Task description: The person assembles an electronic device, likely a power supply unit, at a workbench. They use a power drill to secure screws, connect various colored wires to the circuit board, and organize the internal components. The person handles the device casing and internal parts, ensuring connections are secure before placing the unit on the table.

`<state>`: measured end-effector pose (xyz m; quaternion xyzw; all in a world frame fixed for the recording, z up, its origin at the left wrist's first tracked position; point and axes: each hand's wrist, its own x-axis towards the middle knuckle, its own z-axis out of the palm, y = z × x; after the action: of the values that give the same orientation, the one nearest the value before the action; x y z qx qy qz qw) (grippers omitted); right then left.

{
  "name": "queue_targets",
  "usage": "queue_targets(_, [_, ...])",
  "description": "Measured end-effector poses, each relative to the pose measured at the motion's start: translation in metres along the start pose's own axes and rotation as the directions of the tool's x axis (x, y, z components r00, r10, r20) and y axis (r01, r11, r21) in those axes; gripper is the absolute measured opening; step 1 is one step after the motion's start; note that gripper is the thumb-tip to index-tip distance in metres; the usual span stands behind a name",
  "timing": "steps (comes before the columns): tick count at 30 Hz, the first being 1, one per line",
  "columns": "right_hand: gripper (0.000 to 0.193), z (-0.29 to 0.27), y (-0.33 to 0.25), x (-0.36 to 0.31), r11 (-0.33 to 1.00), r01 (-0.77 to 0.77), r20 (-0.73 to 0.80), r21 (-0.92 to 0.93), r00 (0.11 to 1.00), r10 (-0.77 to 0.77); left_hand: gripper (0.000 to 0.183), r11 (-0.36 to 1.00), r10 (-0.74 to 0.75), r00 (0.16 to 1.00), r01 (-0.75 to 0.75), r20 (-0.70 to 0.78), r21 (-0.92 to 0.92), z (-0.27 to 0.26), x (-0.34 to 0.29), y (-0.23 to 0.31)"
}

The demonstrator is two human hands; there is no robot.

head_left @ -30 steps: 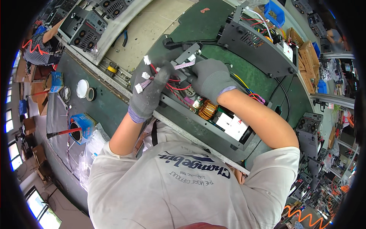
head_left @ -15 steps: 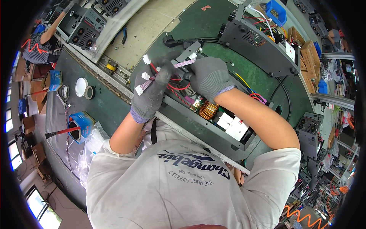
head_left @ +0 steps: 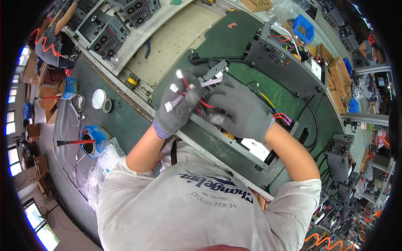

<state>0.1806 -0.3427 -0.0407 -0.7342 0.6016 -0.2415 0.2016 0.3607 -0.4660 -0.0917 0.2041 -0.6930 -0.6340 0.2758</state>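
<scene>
My left hand [head_left: 181, 102], in a grey glove, is closed around a bundle of wires. White plug connectors [head_left: 174, 88] on red and purple leads stick out from its fingers. My right hand [head_left: 243, 106], also gloved, reaches down into an open dark grey metal housing [head_left: 234, 148]. Its fingers are bent together, and a red wire [head_left: 207, 104] runs from the left hand to them; what they grip is hidden. Beyond my hands, a purple-and-white ribbon lead [head_left: 211, 81] lies by a grey bracket. A white block [head_left: 255, 150] shows inside the housing below my right wrist.
Another open grey machine [head_left: 284, 62] stands at the far right, with a blue bin [head_left: 303, 29] behind it. A black power plug [head_left: 197, 57] lies on the green bench. To the left are a blue can [head_left: 94, 140] with a brush and tape rolls [head_left: 108, 105]. Another person works far left.
My right hand has moved down and nearer, off the ribbon lead and over the housing's inside, now covering the copper coil. My left hand still holds the wire bundle. The view has shifted slightly.
</scene>
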Motion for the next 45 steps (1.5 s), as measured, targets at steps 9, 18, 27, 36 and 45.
queue_targets(9, [0.031, -0.029, -0.022, 0.01, 0.85, -0.207, -0.056, 0.484, 0.962, 0.267, 0.036, 0.996, -0.005, 0.998, -0.001, 0.069, 0.085, -0.006, -0.001, 0.005])
queue_targets(18, [0.022, -0.009, 0.0, 0.012, 0.844, -0.484, -0.246, -0.232, 0.869, 0.43, 0.042, 0.741, 0.154, 0.984, -0.177, 0.093, 0.648, 0.012, 0.007, 0.03])
queue_targets(27, [0.022, 0.013, 0.014, 0.03, 0.803, -0.406, 0.124, -0.437, 0.857, 0.501, 0.031, 0.992, -0.08, 0.994, 0.072, -0.074, -0.106, 0.005, -0.004, 0.0])
queue_targets(36, [0.025, 0.019, 0.018, 0.041, 0.788, -0.38, 0.19, -0.484, 0.834, 0.519, 0.028, 0.961, -0.124, 0.988, 0.096, -0.093, -0.261, 0.007, -0.005, 0.005])
queue_targets(45, [0.026, 0.026, 0.02, 0.033, 0.805, -0.343, 0.144, -0.484, 0.876, 0.46, 0.029, 0.98, -0.092, 0.987, 0.067, -0.128, -0.185, 0.008, -0.003, -0.001])
